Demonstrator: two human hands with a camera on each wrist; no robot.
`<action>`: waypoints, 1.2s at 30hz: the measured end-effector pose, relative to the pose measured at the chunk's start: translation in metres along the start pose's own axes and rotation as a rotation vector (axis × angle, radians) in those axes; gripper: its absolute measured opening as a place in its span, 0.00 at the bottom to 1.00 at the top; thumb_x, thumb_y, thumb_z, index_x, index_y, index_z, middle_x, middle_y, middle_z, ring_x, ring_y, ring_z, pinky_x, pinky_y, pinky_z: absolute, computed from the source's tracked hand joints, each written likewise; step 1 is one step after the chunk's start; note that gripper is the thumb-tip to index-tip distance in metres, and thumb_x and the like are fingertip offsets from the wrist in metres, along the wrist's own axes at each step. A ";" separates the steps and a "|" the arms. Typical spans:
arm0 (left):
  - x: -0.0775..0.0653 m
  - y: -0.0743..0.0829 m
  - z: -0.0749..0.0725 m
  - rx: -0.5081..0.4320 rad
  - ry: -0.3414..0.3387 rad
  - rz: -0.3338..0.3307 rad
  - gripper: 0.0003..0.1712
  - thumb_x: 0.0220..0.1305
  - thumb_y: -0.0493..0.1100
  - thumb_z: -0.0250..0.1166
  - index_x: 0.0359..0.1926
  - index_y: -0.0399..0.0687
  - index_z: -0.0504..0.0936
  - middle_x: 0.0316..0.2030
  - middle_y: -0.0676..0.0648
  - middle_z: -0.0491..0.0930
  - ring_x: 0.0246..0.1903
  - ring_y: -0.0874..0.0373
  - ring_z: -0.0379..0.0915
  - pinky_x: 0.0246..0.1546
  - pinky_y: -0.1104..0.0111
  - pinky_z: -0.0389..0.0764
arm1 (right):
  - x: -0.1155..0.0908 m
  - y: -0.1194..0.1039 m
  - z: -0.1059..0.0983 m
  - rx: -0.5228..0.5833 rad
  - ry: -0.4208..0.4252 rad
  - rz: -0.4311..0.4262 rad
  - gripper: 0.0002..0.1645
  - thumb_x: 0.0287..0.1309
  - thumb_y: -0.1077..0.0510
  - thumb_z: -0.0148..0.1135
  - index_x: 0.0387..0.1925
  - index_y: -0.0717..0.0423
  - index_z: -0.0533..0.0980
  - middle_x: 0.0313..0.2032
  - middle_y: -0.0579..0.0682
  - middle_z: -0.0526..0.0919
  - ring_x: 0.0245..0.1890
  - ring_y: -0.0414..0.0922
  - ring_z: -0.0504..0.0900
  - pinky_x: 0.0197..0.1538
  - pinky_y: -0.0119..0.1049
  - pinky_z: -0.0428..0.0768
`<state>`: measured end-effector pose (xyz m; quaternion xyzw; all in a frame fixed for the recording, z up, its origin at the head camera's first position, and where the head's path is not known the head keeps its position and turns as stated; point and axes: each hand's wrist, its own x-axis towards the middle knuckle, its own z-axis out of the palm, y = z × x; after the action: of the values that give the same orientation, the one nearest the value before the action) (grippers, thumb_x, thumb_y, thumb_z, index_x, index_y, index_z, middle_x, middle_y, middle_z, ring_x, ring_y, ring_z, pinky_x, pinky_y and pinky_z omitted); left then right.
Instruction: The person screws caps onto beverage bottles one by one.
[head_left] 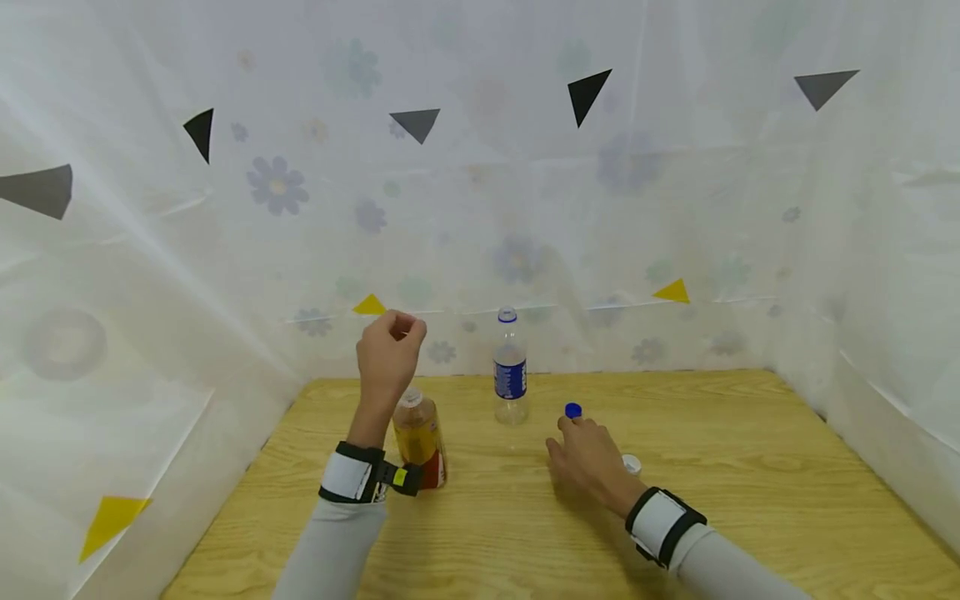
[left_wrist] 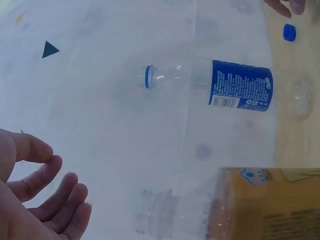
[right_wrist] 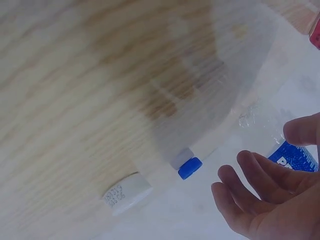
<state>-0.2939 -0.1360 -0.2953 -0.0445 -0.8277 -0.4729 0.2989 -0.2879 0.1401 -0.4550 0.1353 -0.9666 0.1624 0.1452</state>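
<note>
My left hand [head_left: 390, 354] is raised above a capless bottle [head_left: 418, 429] with a yellow and red label. Its thumb and index fingertip meet, the other fingers are loosely curled, and nothing shows between them in the left wrist view. My right hand [head_left: 588, 458] hovers low over the table beside a blue bottle cap [head_left: 573, 410]. In the right wrist view its relaxed fingers [right_wrist: 232, 185] are apart from the blue cap [right_wrist: 190, 168]. A clear bottle [head_left: 511, 379] with a blue label stands upright, uncapped, between the hands and farther back.
A white cap [head_left: 632, 464] lies on the wooden table [head_left: 480, 533] by the right wrist. White flower-printed sheeting [head_left: 480, 208] encloses the table at the back and sides, with black, grey and yellow triangles on it.
</note>
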 end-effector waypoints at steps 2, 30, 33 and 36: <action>-0.004 -0.008 -0.003 -0.063 0.025 -0.045 0.13 0.71 0.48 0.62 0.45 0.43 0.84 0.42 0.39 0.85 0.39 0.46 0.79 0.40 0.57 0.79 | 0.000 0.000 -0.001 -0.003 -0.001 -0.002 0.20 0.68 0.52 0.62 0.47 0.68 0.80 0.42 0.64 0.85 0.42 0.61 0.85 0.45 0.54 0.85; -0.032 -0.091 -0.022 -0.276 -0.751 -0.439 0.56 0.62 0.41 0.73 0.80 0.42 0.45 0.73 0.29 0.58 0.73 0.30 0.55 0.72 0.39 0.60 | 0.002 0.002 0.004 -0.009 -0.039 -0.013 0.17 0.68 0.52 0.63 0.40 0.66 0.81 0.34 0.60 0.85 0.35 0.56 0.85 0.38 0.51 0.84; -0.035 -0.095 -0.021 -0.298 -0.784 -0.415 0.58 0.62 0.39 0.73 0.80 0.40 0.43 0.74 0.29 0.56 0.73 0.30 0.54 0.72 0.39 0.59 | 0.001 0.002 0.005 -0.002 -0.047 -0.009 0.18 0.68 0.51 0.62 0.41 0.66 0.81 0.34 0.59 0.84 0.36 0.56 0.85 0.39 0.51 0.84; -0.036 -0.098 -0.021 -0.291 -0.789 -0.400 0.58 0.61 0.38 0.73 0.80 0.39 0.42 0.75 0.30 0.54 0.74 0.30 0.52 0.72 0.38 0.59 | 0.001 0.001 0.007 0.013 -0.060 -0.006 0.19 0.69 0.51 0.62 0.42 0.66 0.81 0.35 0.59 0.85 0.37 0.56 0.85 0.40 0.51 0.84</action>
<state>-0.2897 -0.1988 -0.3809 -0.1018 -0.7956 -0.5793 -0.1450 -0.2907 0.1387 -0.4615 0.1439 -0.9691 0.1639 0.1155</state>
